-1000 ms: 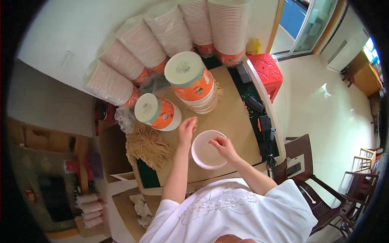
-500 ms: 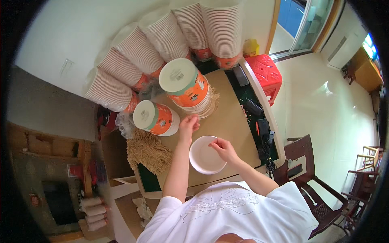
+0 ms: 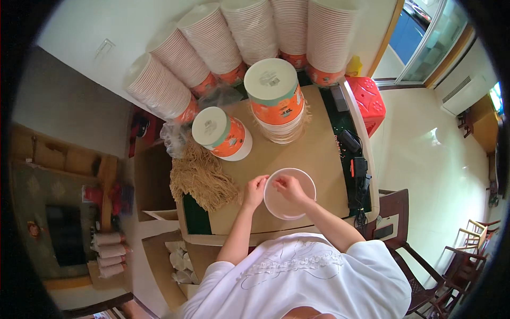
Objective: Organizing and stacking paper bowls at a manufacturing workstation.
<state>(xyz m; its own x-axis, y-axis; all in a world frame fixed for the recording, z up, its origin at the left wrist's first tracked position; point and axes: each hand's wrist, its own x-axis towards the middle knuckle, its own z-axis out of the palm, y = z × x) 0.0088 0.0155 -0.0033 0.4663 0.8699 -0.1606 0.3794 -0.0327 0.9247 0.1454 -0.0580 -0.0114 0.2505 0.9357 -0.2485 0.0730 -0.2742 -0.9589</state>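
Observation:
A white paper bucket (image 3: pixel 287 209) stands before me near the table's front edge, its round opening facing up. My left hand (image 3: pixel 254 192) is at its left rim, fingertips pinched together; what they hold is too small to make out. Over the opening, my right hand (image 3: pixel 290 189) has its fingers curled closed, and anything in them is hidden. Beyond my hands, a stack of upturned orange-and-green paper buckets (image 3: pixel 279 109) has tan strands around it. A shorter upturned stack of the same buckets (image 3: pixel 229 139) sits to its left.
A heap of tan twisted paper cords (image 3: pixel 199 178) lies at the table's left. Tall wrapped bucket stacks (image 3: pixel 212 40) line the wall. Along the right edge are a black cable and adapter (image 3: pixel 359 173). A red stool (image 3: pixel 366 103) and a dark chair (image 3: pixel 398 212) stand beside the table.
My left hand has come from beside the tall stack to the bucket's left rim. My right hand stays over the opening. The whole view has shifted slightly.

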